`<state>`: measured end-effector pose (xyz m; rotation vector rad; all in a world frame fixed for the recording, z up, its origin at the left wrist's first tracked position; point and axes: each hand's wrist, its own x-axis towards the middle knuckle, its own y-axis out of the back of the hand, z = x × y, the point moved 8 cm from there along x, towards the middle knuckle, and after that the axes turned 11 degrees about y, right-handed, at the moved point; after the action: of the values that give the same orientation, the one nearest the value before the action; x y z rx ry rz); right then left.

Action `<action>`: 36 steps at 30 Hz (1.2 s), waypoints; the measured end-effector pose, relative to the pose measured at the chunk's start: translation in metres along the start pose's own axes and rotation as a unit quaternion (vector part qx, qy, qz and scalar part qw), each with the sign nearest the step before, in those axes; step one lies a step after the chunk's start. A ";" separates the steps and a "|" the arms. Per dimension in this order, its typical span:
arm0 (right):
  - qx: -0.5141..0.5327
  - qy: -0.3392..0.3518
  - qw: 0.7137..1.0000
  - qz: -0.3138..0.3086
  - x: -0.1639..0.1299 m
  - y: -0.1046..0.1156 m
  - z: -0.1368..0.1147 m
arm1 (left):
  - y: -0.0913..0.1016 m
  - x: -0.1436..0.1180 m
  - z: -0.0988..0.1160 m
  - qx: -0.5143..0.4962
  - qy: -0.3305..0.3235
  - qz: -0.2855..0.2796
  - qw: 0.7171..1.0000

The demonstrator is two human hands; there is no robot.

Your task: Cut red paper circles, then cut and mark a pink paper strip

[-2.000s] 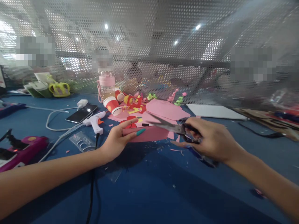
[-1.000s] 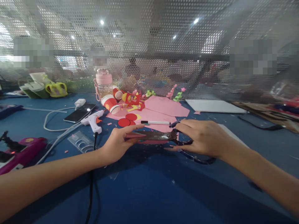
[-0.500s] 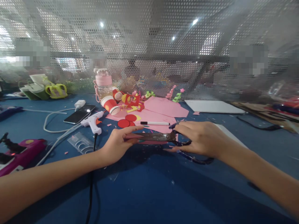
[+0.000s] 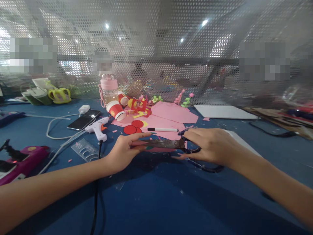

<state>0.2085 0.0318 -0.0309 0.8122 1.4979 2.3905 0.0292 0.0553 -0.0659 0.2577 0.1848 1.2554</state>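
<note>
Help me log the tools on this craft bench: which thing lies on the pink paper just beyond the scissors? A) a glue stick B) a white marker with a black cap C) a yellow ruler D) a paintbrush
B: a slim white marker with a black cap lies flat on the pink paper, just beyond the scissors that the right hand holds.

pink paper (image 4: pixel 156 149) mostly hidden behind scissors (image 4: pixel 168 144), both forearms cut off

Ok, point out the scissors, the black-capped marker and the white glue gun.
scissors (image 4: pixel 163 143), head view, on the dark blades.
marker (image 4: pixel 164 130), head view, middle of the white barrel.
glue gun (image 4: pixel 97 126), head view, on the white body.
</note>
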 end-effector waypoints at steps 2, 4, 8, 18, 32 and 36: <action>0.005 0.005 1.000 0.013 0.000 0.002 -0.001 | -0.001 0.000 0.000 0.002 -0.003 -0.003 1.000; 0.007 0.009 1.000 0.020 0.000 0.002 -0.002 | -0.001 0.000 0.000 0.012 -0.005 -0.001 1.000; -0.005 0.004 1.000 0.013 -0.001 -0.001 -0.001 | 0.000 0.000 0.002 0.038 -0.010 0.006 0.999; -0.010 0.017 1.000 0.016 -0.001 -0.001 -0.003 | 0.000 0.000 0.000 0.077 -0.014 0.004 0.997; -0.022 0.037 0.999 -0.007 -0.002 -0.002 -0.004 | -0.002 -0.001 0.006 0.083 -0.071 -0.008 0.994; -0.011 0.034 0.999 -0.010 -0.003 -0.003 -0.004 | -0.003 0.000 0.005 0.071 -0.067 -0.013 0.995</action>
<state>0.2083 0.0292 -0.0362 0.7146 1.4932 2.4391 0.0334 0.0544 -0.0619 0.4600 0.1611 1.1971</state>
